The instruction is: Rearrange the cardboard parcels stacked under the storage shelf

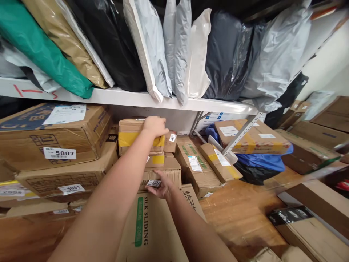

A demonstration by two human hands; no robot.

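Observation:
My left hand reaches over the top of a small cardboard box banded with yellow tape, its fingers curled over the upper right edge. Lower down, my right hand touches the front of another cardboard box, thumb and fingers apart around a white label that seems to read 5009. Whether the label is only on the box or also between the fingers is hard to make out. Nearest me stands a large carton printed SILK SLIDING.
Above runs a white shelf edge with several upright plastic mailers. To the left, a box labelled 5007 rests on another box. Taped boxes lie to the right by a slotted shelf post. More cartons sit on the wooden floor.

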